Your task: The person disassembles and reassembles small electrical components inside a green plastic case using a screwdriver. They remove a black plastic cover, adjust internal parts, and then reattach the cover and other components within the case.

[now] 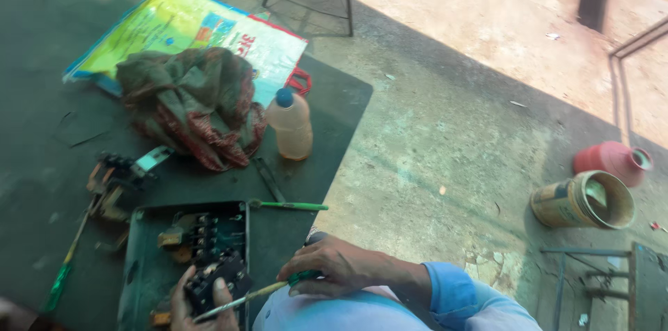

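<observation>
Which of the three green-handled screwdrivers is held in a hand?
The screwdriver gripped by the right hand, nearest the camera. The other two lie untouched on the mat.

The bottle [291, 125] is pale amber with a blue cap. The cloth [191, 105] is green with red patterned edging. The screwdriver [289, 206] is green, the sleeve [452, 293] light blue.

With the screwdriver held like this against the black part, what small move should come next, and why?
Probably seat the tip in a screw head. The right hand grips the green-handled screwdriver, whose shaft slants down toward the black switch block that the left hand steadies over the open metal box. The tip's exact contact is hidden.
</observation>
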